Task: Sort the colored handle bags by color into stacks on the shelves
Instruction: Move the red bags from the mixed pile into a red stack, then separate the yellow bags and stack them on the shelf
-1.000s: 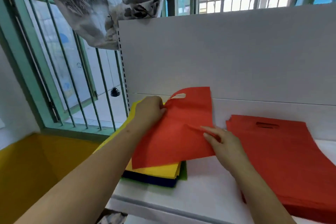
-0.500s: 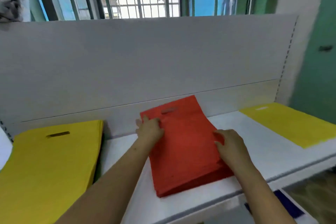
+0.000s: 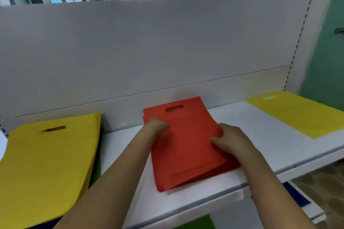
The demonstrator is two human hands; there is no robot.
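Left hand (image 3: 158,124) and right hand (image 3: 228,138) grip the flat red fabric handle-bag stack (image 3: 186,145) by its sides. Likely squaring it on the white shelf (image 3: 260,135).

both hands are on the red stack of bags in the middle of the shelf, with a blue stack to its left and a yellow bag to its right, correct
Not quite: the stack on the left is yellow, not blue. The head view shows it beside the red stack, where the left hand and right hand rest. The rest holds: the red stack sits mid-shelf, and a yellow bag lies to its right.
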